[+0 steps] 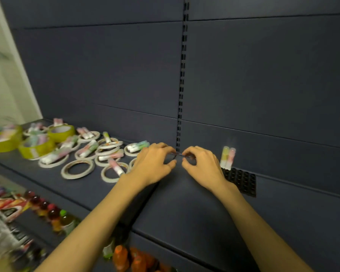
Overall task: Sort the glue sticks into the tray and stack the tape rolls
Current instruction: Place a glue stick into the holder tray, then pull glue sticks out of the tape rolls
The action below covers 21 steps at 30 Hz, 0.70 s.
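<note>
My left hand (155,165) and my right hand (201,165) meet at the middle of the dark shelf (185,203), and their fingertips pinch a thin dark strand (178,154) stretched between them. What the strand is, I cannot tell. A black tray with round holes (241,181) sits just right of my right hand, with two glue sticks (227,157) standing upright at its far left corner. Left of my hands lie several thin white tape rolls (77,169) with pastel glue sticks (115,166) scattered over them. Wider yellow tape rolls (61,132) stand farther left.
The dark back panel (263,95) rises right behind the shelf, with a slotted upright (182,85). On a lower shelf at the left stand small coloured bottles (53,214) and packaged goods (6,207). Orange bottles (124,258) show at the bottom.
</note>
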Each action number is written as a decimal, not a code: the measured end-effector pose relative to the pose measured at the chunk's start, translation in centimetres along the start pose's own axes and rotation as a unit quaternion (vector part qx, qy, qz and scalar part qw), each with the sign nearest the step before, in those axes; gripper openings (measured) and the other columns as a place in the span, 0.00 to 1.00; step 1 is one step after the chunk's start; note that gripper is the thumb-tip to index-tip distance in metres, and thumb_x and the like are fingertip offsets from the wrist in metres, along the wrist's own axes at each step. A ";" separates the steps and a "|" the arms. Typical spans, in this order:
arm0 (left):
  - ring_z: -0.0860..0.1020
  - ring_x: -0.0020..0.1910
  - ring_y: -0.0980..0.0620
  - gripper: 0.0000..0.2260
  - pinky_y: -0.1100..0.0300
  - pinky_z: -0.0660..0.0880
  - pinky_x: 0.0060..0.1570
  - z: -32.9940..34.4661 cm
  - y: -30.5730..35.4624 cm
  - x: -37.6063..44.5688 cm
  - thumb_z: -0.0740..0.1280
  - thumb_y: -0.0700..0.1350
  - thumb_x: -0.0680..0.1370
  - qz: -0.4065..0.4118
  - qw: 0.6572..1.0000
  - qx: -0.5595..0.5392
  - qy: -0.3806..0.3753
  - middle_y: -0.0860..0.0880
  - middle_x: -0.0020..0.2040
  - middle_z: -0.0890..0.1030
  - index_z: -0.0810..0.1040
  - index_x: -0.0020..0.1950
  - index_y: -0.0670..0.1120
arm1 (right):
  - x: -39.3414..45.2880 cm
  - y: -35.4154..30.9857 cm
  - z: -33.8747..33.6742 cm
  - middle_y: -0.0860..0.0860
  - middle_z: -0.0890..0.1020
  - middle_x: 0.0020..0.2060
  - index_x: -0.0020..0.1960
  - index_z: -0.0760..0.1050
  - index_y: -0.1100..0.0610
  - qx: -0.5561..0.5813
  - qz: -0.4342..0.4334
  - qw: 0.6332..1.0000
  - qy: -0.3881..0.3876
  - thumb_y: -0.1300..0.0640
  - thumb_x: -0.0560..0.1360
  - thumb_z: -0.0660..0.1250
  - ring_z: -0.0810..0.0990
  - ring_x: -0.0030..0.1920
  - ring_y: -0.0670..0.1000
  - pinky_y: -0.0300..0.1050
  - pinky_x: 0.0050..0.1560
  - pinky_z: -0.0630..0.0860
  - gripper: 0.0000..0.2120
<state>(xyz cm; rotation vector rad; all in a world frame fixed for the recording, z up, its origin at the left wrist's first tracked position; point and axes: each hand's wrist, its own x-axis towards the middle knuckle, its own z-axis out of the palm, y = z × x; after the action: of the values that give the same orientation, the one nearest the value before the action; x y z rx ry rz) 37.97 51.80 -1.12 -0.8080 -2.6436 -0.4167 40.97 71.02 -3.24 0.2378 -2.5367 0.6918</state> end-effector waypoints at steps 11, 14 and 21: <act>0.77 0.61 0.48 0.21 0.50 0.77 0.54 -8.7 -15.8 -11.3 0.59 0.60 0.74 -0.072 0.997 0.006 0.038 0.52 0.63 0.79 0.79 0.62 0.55 | 2.3 -17.2 9.9 0.43 0.82 0.46 0.50 0.80 0.48 0.065 -0.042 0.997 -0.028 0.50 0.74 0.69 0.80 0.45 0.45 0.46 0.45 0.79 0.06; 0.77 0.60 0.47 0.21 0.51 0.76 0.52 -10.9 -20.7 -14.5 0.60 0.59 0.74 -0.088 0.995 0.015 0.037 0.52 0.61 0.80 0.79 0.63 0.55 | 2.8 -21.9 13.0 0.43 0.83 0.47 0.51 0.80 0.47 0.067 -0.038 0.996 -0.042 0.49 0.74 0.68 0.80 0.47 0.44 0.48 0.48 0.80 0.07; 0.75 0.64 0.49 0.14 0.51 0.75 0.55 -14.4 -31.3 -19.9 0.66 0.56 0.78 -0.113 0.993 0.008 0.041 0.55 0.64 0.77 0.78 0.63 0.57 | 4.4 -30.3 19.1 0.46 0.82 0.51 0.55 0.80 0.49 0.049 -0.034 0.997 -0.059 0.51 0.74 0.69 0.80 0.50 0.47 0.47 0.49 0.78 0.10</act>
<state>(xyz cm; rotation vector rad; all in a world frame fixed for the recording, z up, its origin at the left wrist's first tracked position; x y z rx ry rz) 38.69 11.97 -1.76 -0.4762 -2.6655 -0.4745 37.89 35.09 -2.31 0.4076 -2.5943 0.7982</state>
